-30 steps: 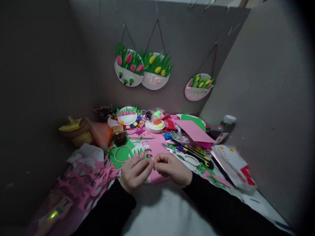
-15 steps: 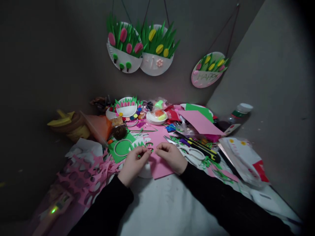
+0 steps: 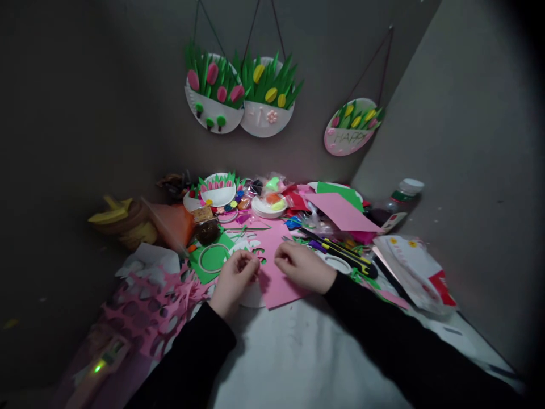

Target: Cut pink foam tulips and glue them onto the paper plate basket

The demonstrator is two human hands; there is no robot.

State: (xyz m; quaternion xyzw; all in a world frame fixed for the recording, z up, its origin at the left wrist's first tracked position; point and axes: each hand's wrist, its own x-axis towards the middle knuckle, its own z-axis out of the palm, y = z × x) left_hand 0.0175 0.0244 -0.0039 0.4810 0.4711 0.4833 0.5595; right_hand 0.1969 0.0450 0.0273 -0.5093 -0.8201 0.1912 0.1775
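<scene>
My left hand [image 3: 236, 281] is closed in a pinch at the left edge of a pink paper sheet [image 3: 283, 291] with small holes cut in it. Whatever those fingertips hold is too small to make out. Over the sheet's right side, my right hand [image 3: 305, 266] curls with thumb and forefinger together; its grip is hidden too. White-handled scissors [image 3: 338, 263] lie partly beneath the right hand. Left of my left hand, a pale ring [image 3: 214, 258] rests on green paper [image 3: 204, 275]. A white paper plate [image 3: 252, 298] shows partly under the pink sheet.
Pink paper scraps [image 3: 142, 309] spread at the left. Black-and-yellow cutters [image 3: 340, 253] lie at the right, near a plastic package [image 3: 415, 272] and a bottle [image 3: 402, 196]. Paper-plate tulip baskets [image 3: 268, 120] hang on the wall behind several craft supplies.
My right hand has moved right, away from my left hand, and now covers more of the scissors. The left hand stays pinched near the sheet's edge. The view has shifted slightly.
</scene>
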